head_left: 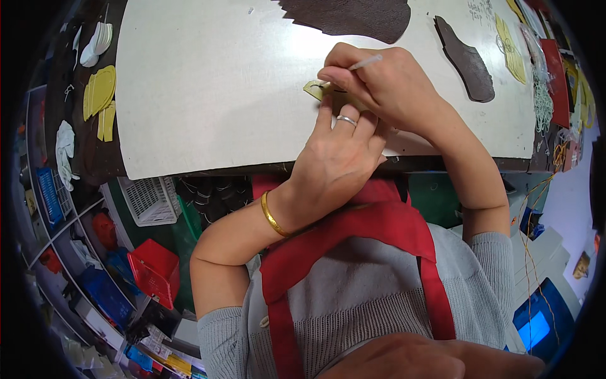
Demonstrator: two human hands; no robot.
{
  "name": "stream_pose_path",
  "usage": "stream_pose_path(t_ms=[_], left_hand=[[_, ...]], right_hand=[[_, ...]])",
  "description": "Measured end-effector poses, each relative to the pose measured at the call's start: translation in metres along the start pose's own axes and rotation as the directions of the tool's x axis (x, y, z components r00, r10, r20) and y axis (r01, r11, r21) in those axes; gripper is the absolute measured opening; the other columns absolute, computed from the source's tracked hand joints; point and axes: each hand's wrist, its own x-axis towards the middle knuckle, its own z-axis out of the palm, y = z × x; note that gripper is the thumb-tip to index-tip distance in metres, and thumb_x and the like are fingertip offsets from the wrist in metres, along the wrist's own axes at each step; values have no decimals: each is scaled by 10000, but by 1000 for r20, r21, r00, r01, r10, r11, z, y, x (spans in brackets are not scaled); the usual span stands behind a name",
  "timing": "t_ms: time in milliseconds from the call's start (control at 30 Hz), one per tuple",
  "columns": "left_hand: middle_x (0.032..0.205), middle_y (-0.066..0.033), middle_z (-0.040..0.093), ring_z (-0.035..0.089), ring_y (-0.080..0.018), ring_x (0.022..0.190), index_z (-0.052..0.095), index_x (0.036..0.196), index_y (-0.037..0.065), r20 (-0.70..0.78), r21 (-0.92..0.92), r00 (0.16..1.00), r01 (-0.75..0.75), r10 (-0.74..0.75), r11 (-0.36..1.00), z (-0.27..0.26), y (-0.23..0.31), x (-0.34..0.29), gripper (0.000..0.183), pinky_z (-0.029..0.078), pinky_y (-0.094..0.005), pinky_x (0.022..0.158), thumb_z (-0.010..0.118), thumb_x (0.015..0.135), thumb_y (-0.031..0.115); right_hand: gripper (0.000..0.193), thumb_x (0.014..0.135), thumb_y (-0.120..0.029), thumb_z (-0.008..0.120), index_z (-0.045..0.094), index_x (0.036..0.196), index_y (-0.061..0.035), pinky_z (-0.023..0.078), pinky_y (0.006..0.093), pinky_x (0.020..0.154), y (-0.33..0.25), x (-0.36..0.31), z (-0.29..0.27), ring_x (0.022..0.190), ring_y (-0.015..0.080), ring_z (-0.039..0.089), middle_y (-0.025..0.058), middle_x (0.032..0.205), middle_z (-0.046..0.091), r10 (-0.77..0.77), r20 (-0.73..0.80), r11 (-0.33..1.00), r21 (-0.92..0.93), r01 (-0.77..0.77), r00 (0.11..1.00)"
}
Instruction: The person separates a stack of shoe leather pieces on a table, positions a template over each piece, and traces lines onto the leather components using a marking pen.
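Note:
My right hand (pixel 394 82) is closed round a slim white pen (pixel 366 62), its lower end down at a small yellow pattern piece (pixel 313 89). Dark marks show on that piece, which lies on the white work board (pixel 202 88); part of it is hidden under my hands. My left hand (pixel 341 155), with a ring on one finger, lies over the near part of the piece. Its fingers are stretched out, the index fingertip pressing on the yellow edge. Beyond my hands rests a large dark brown leather-like piece (pixel 353 18); a narrower brown piece (pixel 466 62) is to the right.
Yellow pattern pieces (pixel 100 93) and a white glove (pixel 65 151) lie along the left edge. More yellow patterns (pixel 510 50), pale green cord (pixel 543 101) and a red panel (pixel 555 82) are at the right. Below stand a white basket (pixel 150 201) and a red bin (pixel 154 271).

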Motion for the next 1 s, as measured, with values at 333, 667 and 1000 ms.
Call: stream_pose_path(t_ms=[333, 667, 1000], left_hand=[[881, -113, 581, 600, -305, 868, 671, 1242, 45, 68, 8, 997, 19, -20, 1000, -8, 0, 6, 609, 529, -499, 976, 828, 713, 303], [812, -101, 568, 589, -297, 801, 685, 1266, 77, 97, 15, 995, 8, -10, 1000, -5, 0, 3, 591, 533, -514, 961, 816, 732, 294], [766, -83, 533, 567, -280, 755, 702, 1246, 76, 79, 31, 997, 14, -16, 999, -3, 0, 5, 555, 545, -523, 927, 811, 746, 289]], right_hand=[[198, 992, -282, 617, 624, 935, -92, 496, 397, 567, 40, -31, -58, 635, 301, 677, 89, 723, 695, -69, -50, 927, -371, 46, 996], [279, 986, -310, 635, 619, 837, -74, 461, 418, 536, 27, -86, -49, 590, 320, 627, 108, 627, 596, 77, -94, 983, -159, -91, 993], [235, 916, -201, 722, 578, 780, -75, 491, 376, 512, -11, -108, -11, 562, 280, 630, 98, 711, 634, 87, -248, 952, -263, -154, 965]])
